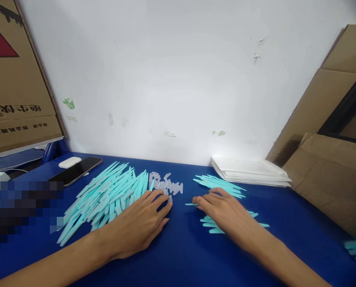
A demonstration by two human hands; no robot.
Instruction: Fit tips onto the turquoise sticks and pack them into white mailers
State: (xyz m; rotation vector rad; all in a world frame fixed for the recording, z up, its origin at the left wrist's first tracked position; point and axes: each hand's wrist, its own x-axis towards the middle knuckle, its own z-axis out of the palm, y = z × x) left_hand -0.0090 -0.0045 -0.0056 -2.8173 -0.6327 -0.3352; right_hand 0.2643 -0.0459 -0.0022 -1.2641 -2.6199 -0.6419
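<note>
Far right, white stack point(250, 172); far left, phone point(80, 169). Right hand point(220, 207) pinching teal stick point(190, 204); left hand point(140, 219) half-curled, hold unclear.

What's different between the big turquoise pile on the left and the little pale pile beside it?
Spread: the turquoise pile covers far more space than the pale pile.
Pieces: the turquoise pile has long, slim ones; the pale pile has short ones.
Colour: the turquoise pile is blue-green; the pale pile is greyish lilac.
Both lie on the blue table.

Left hand point(145, 219) palm-down and loosely curled, right hand point(224, 207) palm-down in a pinch
</note>
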